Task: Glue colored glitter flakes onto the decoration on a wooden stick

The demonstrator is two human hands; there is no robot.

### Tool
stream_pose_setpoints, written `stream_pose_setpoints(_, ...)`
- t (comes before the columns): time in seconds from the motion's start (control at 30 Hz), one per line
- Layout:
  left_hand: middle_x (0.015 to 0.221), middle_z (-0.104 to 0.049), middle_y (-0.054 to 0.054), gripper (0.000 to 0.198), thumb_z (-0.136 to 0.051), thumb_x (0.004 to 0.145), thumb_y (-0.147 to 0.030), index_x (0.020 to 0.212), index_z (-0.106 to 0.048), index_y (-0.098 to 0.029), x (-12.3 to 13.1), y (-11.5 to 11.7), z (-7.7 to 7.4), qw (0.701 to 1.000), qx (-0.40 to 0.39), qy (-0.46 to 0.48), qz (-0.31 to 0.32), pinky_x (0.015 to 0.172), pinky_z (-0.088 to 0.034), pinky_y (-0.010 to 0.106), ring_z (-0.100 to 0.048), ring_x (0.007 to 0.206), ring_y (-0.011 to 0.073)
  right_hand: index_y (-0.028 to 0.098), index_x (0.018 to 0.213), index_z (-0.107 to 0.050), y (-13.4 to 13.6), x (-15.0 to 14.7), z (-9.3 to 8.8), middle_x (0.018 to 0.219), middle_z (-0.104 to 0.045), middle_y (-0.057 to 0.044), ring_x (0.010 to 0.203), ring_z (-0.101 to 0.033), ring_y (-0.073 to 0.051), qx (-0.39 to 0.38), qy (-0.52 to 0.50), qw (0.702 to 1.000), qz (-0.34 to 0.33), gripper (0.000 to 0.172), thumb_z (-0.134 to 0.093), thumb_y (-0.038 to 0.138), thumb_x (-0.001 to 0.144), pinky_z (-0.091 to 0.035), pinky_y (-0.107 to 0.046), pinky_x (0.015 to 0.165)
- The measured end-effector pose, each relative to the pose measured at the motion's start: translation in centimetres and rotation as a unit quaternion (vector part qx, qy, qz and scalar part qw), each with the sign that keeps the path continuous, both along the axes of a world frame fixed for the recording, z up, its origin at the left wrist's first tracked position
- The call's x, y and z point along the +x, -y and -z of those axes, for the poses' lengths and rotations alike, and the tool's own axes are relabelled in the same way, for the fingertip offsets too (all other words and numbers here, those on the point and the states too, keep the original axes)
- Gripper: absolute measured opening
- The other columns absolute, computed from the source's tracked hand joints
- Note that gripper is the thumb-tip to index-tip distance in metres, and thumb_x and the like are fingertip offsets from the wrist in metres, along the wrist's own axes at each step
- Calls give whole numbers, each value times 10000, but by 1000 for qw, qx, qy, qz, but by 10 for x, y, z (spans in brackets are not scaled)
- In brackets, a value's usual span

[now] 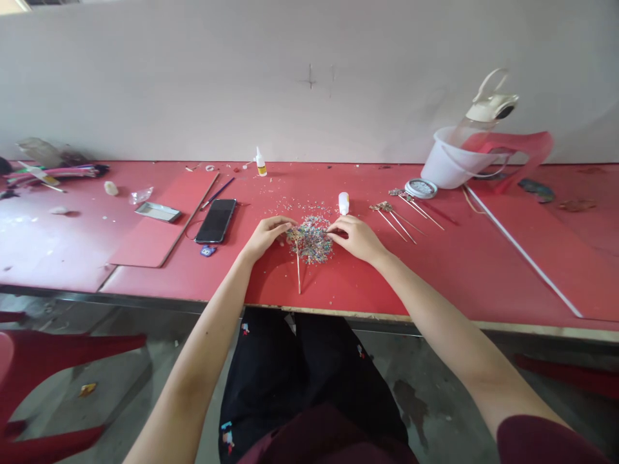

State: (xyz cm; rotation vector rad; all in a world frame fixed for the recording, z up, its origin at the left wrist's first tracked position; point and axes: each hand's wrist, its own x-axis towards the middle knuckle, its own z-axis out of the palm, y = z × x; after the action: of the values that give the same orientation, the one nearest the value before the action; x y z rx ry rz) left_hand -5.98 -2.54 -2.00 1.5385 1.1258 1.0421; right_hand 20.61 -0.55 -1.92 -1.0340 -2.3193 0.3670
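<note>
A small heap of multicoloured glitter or confetti bits lies on the red table in front of me. A thin wooden stick runs from the heap toward the table's near edge. My left hand rests at the heap's left side, fingers curled and pinched at the stick's top. My right hand presses at the heap's right side with fingertips drawn together on the bits. What either hand pinches is too small to make out.
A small glue bottle stands just behind the heap. Several finished sticks lie to the right, near a round tin and a white bucket. A black phone and red board lie left. Red chair at lower left.
</note>
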Motion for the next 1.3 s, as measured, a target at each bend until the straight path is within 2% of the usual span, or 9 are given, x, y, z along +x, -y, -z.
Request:
stream_pose_setpoints(0.17, 899, -705, 73, 326, -609, 843, -404, 992, -699, -129, 0, 1, -1, 1000, 2, 0, 2, 539, -479, 201, -581, 591, 90, 222, 920, -675, 4, -4, 0, 926, -654, -57, 899, -603, -196, -9, -37, 999, -28, 128, -558, 268, 895, -494, -364, 840)
stream_pose_setpoints(0.33, 903, -712, 75, 332, -607, 841, -410, 997, -703, -133, 0, 2, -2, 1000, 3, -9, -1, 549, -480, 207, -580, 590, 93, 239, 962, -686, 6, -11, 4, 967, -646, -63, 938, -602, -196, -32, -21, 996, -74, 171, -523, 249, 913, -488, -374, 878)
stream_pose_setpoints(0.57, 921, -712, 75, 342, -619, 831, -423, 992, -697, -132, 0, 2, -2, 1000, -3, 0, -2, 552, -481, 211, -586, 584, 90, 202, 922, -687, 1, -1, 3, 917, -640, -73, 890, -605, -204, 1, -32, 999, -16, 131, -576, 262, 888, -490, -372, 851)
stream_pose_setpoints(0.83, 911, -703, 71, 328, -618, 839, -408, 997, -699, -133, 0, 1, -1, 1000, 2, 4, 3, 550, -478, 209, -583, 582, 87, 225, 920, -682, 8, -9, 1, 934, -646, -64, 919, -601, -194, -31, -15, 996, -87, 137, -548, 237, 897, -491, -365, 869)
stream_pose_setpoints(1.03, 916, -709, 78, 333, -618, 835, -410, 990, -697, -126, 1, 2, -2, 1000, -2, 2, -2, 547, -479, 215, -581, 573, 90, 228, 917, -676, 6, 0, -3, 945, -642, -63, 911, -605, -198, -28, -17, 997, -65, 149, -531, 244, 888, -491, -373, 866)
stream_pose_setpoints(1.3, 925, -709, 75, 324, -605, 847, -403, 1004, -697, -135, -1, 1, 0, 1000, 3, 2, 5, 549, -481, 203, -583, 587, 89, 232, 896, -671, 7, 2, -8, 927, -652, -61, 903, -604, -201, -20, 23, 995, -90, 147, -525, 238, 885, -498, -377, 852)
